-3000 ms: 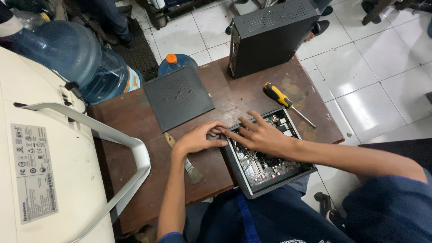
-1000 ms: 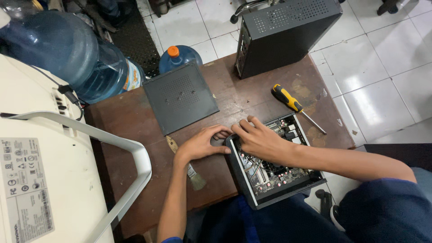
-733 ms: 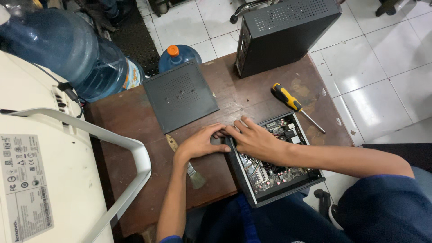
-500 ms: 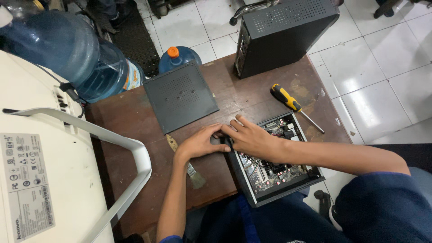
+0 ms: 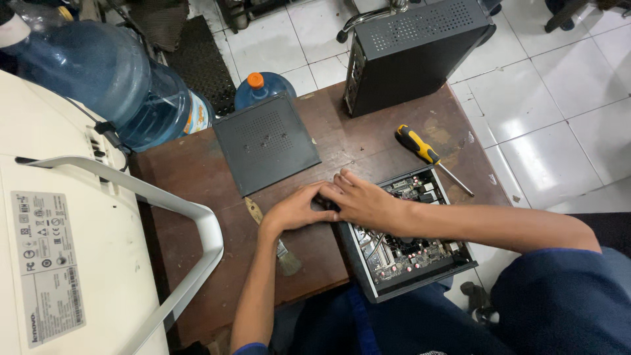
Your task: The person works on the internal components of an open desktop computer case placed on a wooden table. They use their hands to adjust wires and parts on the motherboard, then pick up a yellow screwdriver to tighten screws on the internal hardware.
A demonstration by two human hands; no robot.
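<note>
- Head view: both hands are pressed together at the upper-left corner of the open small computer case [image 5: 411, 233], which lies at the table's near edge, at about 4 o'clock from the table's middle
- left hand [image 5: 296, 209] is laid with fingers curled against the case's left wall; whether anything is pinched cannot be told
- right hand [image 5: 363, 200] is cupped over the same corner, its fingers overlapping the left hand's; what lies under it is hidden
- for this step, the case is best steadied by one hand while the other works at the corner, and force is kept off the circuit board [image 5: 414, 246]
- inside the case, the board with connectors and cables is seen
- at 11 o'clock, a large water bottle [image 5: 108, 79] is seen partly filled; a second, orange-capped bottle [image 5: 263, 89] is seen beyond the removed cover panel [image 5: 266, 141]
- a screwdriver [image 5: 427, 154] is left at 2 o'clock, a brush [image 5: 276, 240] at 8 o'clock
</note>
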